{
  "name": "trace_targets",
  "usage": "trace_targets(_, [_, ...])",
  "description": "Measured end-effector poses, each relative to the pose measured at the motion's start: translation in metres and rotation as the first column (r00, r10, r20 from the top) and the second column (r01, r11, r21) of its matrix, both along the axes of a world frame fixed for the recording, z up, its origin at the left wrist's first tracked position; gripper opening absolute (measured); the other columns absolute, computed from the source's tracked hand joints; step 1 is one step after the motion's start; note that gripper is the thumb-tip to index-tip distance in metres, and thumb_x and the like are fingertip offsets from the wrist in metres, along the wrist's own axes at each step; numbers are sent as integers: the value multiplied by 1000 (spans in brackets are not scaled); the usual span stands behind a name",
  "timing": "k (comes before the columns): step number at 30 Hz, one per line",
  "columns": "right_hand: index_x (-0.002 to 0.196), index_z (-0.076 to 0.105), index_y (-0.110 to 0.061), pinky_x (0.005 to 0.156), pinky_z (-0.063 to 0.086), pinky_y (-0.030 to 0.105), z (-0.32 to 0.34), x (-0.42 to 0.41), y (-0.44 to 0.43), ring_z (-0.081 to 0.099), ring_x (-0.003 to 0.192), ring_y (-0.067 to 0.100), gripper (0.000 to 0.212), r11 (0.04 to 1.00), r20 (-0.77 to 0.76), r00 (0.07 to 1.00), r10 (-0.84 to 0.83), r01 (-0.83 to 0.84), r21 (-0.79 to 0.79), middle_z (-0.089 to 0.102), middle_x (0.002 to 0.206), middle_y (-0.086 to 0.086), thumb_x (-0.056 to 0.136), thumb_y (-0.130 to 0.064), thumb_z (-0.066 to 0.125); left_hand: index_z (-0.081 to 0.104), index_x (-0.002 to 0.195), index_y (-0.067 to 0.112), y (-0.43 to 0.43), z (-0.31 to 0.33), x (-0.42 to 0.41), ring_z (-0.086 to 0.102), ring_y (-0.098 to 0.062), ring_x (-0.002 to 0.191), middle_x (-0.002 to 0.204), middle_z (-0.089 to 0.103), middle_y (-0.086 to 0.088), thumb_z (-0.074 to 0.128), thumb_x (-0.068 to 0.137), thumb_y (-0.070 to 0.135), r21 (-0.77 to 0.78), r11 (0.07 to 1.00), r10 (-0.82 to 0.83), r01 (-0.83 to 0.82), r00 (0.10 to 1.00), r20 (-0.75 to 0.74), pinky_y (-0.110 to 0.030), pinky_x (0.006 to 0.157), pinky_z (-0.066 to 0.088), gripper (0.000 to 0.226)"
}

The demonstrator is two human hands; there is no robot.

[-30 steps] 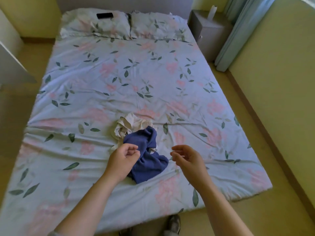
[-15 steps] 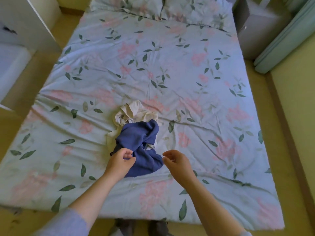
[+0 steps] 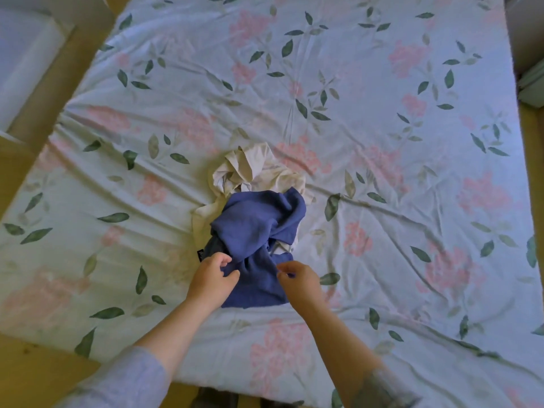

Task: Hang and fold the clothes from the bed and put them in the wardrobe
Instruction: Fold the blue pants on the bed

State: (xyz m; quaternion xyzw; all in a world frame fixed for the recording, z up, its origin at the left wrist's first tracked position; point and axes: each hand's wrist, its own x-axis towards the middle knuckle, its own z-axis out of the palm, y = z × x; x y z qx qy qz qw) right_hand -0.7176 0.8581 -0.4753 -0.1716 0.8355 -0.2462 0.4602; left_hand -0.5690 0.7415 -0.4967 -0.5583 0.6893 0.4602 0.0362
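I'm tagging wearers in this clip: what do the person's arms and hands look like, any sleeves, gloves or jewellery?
The left hand and right hand are bare: no gloves, rings or watch visible. The left sleeve is plain pale grey, ending near the elbow; the right sleeve looks grey with darker mottling.

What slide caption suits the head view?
Left hand and right hand grip a crumpled blue garment on the floral bed.

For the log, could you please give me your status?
Left hand and right hand pinching blue garment on bed. Cream garment partly under it. Nothing blocking.
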Motion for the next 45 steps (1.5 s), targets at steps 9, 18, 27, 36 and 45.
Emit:
trace_targets(9, [66, 48, -8, 55, 44, 33, -71, 14, -27, 51, 58, 26, 30, 994, 46, 998, 39, -43, 96, 48, 60, 10, 94, -16, 58, 57, 120, 13, 0, -55, 22, 59, -18, 102, 117, 56, 2, 70, 85, 17, 99, 994, 44, -45, 999, 14, -26, 81, 43, 37])
trace_targets(18, [81, 57, 13, 57, 33, 30, -2, -7, -5, 41, 60, 18, 38, 969, 18, 990, -141, 142, -203, 45, 63, 20, 96, -22, 58, 54, 116, 21, 8, -35, 33, 62, -4, 94, 108, 59, 10, 74, 82, 19, 116, 993, 28, -18, 996, -89, -11, 67, 43, 39])
trace_targets(27, [80, 59, 3, 52, 34, 24, 136, -31, 0, 38, 52, 10, 30, 908, -29, 988, -154, 130, -399, 43, 55, 1, 99, -19, 52, 52, 108, 41, 19, 52, 27, 56, -6, 104, 112, 57, 20, 75, 80, 28, 86, 985, -131, 152, 969, -208, -27, 83, 50, 38])
trace_targets(36, [75, 51, -10, 47, 37, 25, 323, -43, -24, 39, 51, 13, 30, 736, -9, 983, -183, 131, -664, 41, 62, 3, 103, -17, 45, 49, 109, 46, 17, 189, -5, 62, 2, 92, 105, 62, 21, 73, 65, 54, -133, 942, -335, 309, 895, -294, -28, 79, 55, 51])
trace_targets(45, [86, 60, -11, 51, 52, 20, 468, -35, -23, 55, 54, 11, 23, 429, 127, 983, -130, 171, -887, 54, 69, 5, 103, -14, 46, 46, 114, 47, 30, 293, -41, 57, 10, 93, 108, 56, 30, 68, 66, 63, -281, 912, -395, 300, 829, -397, -16, 76, 47, 56])
